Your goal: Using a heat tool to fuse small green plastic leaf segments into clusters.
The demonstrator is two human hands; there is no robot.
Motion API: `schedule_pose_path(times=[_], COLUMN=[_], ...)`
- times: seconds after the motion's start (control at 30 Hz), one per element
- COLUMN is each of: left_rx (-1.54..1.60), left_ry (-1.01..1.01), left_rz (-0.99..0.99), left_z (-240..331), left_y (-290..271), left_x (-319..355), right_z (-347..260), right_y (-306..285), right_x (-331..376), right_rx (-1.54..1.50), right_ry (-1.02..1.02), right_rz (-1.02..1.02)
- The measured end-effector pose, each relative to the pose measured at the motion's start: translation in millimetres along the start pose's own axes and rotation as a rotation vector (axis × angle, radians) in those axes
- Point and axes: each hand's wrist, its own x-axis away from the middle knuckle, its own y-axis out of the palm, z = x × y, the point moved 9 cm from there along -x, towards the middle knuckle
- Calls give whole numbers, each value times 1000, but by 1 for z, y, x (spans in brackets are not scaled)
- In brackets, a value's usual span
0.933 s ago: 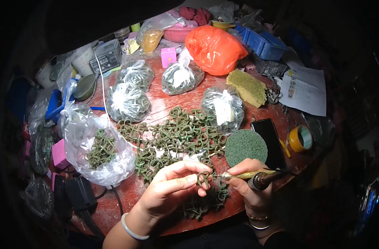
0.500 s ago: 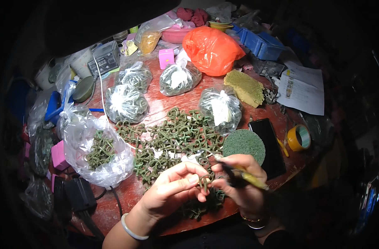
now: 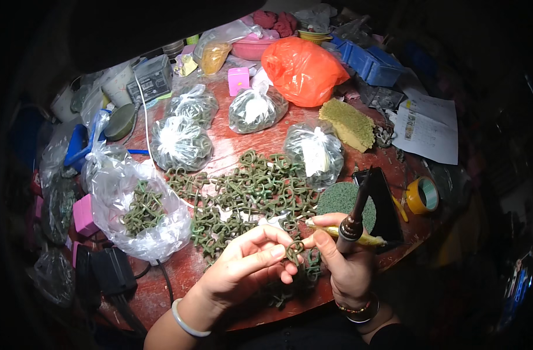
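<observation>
My left hand (image 3: 237, 262) is closed, pinching a small dark-green ring (image 3: 294, 252) between thumb and fingertips. Close beside it, my right hand (image 3: 349, 271) is wrapped round a soldering-iron-like tool (image 3: 351, 226), its dark tapered end pointing up. A thin yellow-handled tool (image 3: 368, 239) lies across the same hand, and a fingertip of that hand meets the ring. Beyond both hands spreads a heap of similar green rings (image 3: 260, 186), with a few more below my fingers. A round green textured pad (image 3: 336, 201) lies just past my right hand.
An opened clear bag (image 3: 170, 236) with rings stands left. Several tied clear bags (image 3: 182, 144) sit behind the heap. A black flat device (image 3: 389, 219), yellow tape roll (image 3: 421, 194) and printed sheet (image 3: 427, 128) lie right. A red bag (image 3: 304, 70) and blue bins (image 3: 368, 61) stand at the back.
My right hand has turned so the dark tool, blurred and slanting before, now points upward. The ring stays pinched in my left hand. The whole view has shifted slightly.
</observation>
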Motion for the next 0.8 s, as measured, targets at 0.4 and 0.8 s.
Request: schedule_pose_path(times=[0.4,0.8], left_rx=[51,-36], left_ry=[1,42], left_rz=[15,42], left_z=[0,5], left_y=[-6,-1], left_x=[-3,1], right_z=[-18,-13], right_y=[-14,-9], right_x=[9,10], right_rx=[106,-55], right_ry=[-214,-105], right_rz=[-3,-58])
